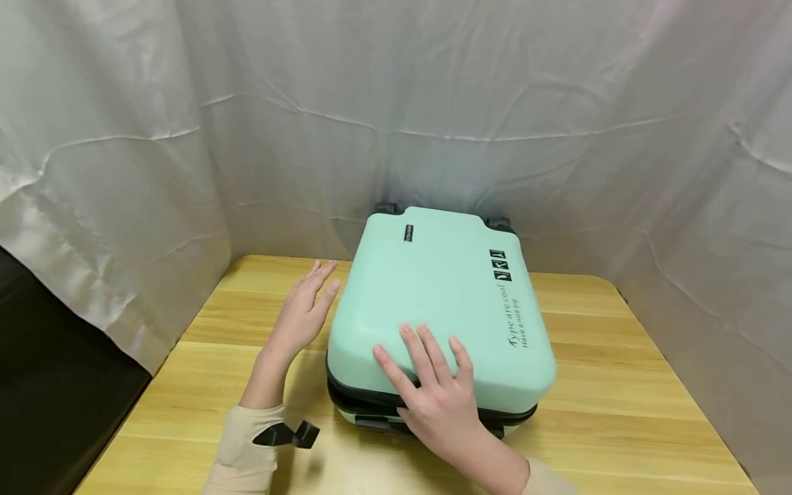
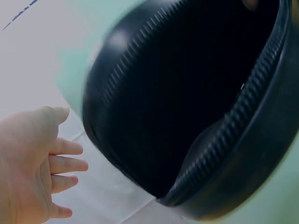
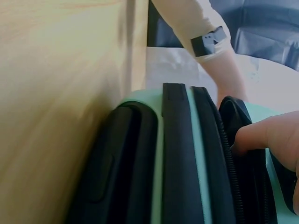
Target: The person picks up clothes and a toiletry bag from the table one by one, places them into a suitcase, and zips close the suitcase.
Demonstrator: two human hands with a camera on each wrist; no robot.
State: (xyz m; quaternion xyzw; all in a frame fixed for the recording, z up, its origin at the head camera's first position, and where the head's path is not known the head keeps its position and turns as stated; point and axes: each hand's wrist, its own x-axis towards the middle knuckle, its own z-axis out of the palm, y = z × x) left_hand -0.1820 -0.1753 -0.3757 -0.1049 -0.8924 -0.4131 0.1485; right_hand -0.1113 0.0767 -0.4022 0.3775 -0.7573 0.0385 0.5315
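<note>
A mint-green suitcase (image 1: 433,289) lies flat, its lid slightly raised at the near edge. My right hand (image 1: 442,405) grips that edge, fingers spread over the lid; in the right wrist view the thumb (image 3: 254,135) reaches into the gap. My left hand (image 1: 300,313) is held beside the suitcase's left side with fingers extended. The left wrist view shows the left hand (image 2: 35,163) apart from the unzipped opening, between two rows of zipper teeth (image 2: 233,121). The interior is dark, its contents hidden.
The suitcase rests on a wooden table (image 1: 619,385). Grey-white curtains (image 1: 433,103) hang behind and at both sides. Two dark wheels (image 1: 498,223) stick out at the suitcase's far end. Black material (image 1: 56,357) shows at the far left.
</note>
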